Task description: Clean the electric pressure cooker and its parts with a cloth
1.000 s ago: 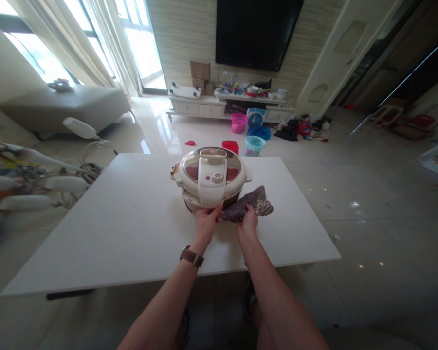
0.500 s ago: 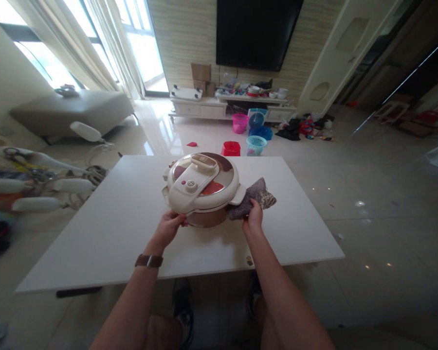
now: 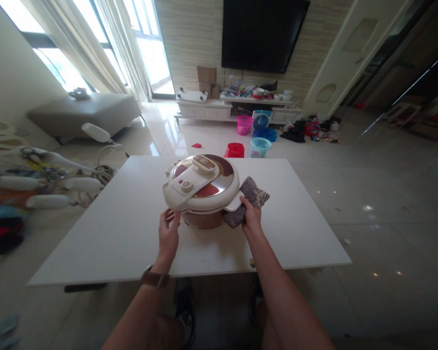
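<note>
Pressure cooker (image 3: 201, 190) is sitting at frame centre on the white table (image 3: 113, 233). We are resting our left hand (image 3: 168, 234), fingers loosely apart, against its lower left side. Right of it, we are keeping our right hand (image 3: 251, 217) clamped on a patterned cloth (image 3: 250, 199) against the pot.

- Left hand (image 3: 168, 234): raised at the end of a forearm entering from 7 o'clock, fingers extended toward 12 o'clock and loosely spread, palm turned inward; a brown wristband (image 3: 154, 279) circles the wrist.
- Right hand (image 3: 251, 217): forearm entering from 5 o'clock, fingers curled closed in a grasp, knuckles facing up.
</note>
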The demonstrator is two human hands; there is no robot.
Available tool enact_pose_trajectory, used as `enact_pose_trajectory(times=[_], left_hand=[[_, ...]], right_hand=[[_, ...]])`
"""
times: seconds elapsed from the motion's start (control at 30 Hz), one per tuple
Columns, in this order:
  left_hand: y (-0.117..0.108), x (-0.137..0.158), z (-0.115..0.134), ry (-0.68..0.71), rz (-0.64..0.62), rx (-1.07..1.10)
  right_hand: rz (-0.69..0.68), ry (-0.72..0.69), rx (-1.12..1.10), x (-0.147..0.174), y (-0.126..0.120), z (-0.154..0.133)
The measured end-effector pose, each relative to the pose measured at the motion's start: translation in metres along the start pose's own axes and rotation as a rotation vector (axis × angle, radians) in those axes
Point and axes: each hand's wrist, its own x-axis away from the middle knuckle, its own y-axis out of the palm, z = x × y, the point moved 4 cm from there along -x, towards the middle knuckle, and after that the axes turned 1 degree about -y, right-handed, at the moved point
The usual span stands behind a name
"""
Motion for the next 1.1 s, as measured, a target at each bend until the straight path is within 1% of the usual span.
enact_pose_trajectory(times=[0.03, 0.07, 0.13, 0.2, 0.27, 0.4, 0.5, 0.63, 0.73, 0.8, 0.9, 1.03, 1.1], left_hand=[[0.007, 0.011, -0.004, -0.025, 0.008, -0.014], [0.016, 0.022, -0.007, -0.021, 0.014, -0.021], [0.034, 0.039, -0.011, 0.065, 0.032, -0.057], [0.048, 0.049, -0.015, 0.107, 0.043, -0.096], [0.056, 0.05, -0.019, 0.115, 0.023, -0.144], [0.053, 0.033, -0.022, 0.136, -0.036, -0.21], [0.05, 0.013, -0.021, 0.126, -0.117, -0.244], [0.058, -0.012, -0.021, 0.111, -0.239, -0.191], [0.067, -0.022, -0.021, 0.113, -0.314, -0.141], [0.07, -0.024, -0.02, 0.124, -0.296, -0.171], [0.071, -0.022, -0.017, 0.155, -0.205, -0.225], [0.077, -0.011, -0.012, 0.195, -0.132, -0.232], [0.082, -0.003, -0.009, 0.244, -0.112, -0.237]], right_hand=[[0.007, 0.006, -0.005, -0.001, 0.0, 0.0], [0.015, 0.012, -0.015, -0.002, 0.0, 0.001], [0.039, 0.023, -0.03, -0.001, 0.0, 0.001], [0.059, 0.032, -0.038, 0.001, 0.0, 0.002], [0.08, 0.037, -0.045, 0.005, 0.0, 0.003], [0.135, 0.029, -0.073, 0.02, -0.002, 0.009], [0.183, 0.024, -0.085, 0.037, -0.007, 0.015], [0.198, -0.04, -0.09, 0.059, -0.013, 0.02], [0.194, -0.093, -0.091, 0.068, -0.014, 0.02], [0.186, -0.098, -0.088, 0.069, -0.014, 0.02], [0.143, -0.073, -0.088, 0.063, -0.009, 0.021], [0.109, -0.054, -0.083, 0.052, -0.003, 0.021], [0.105, -0.049, -0.084, 0.049, -0.001, 0.022]])
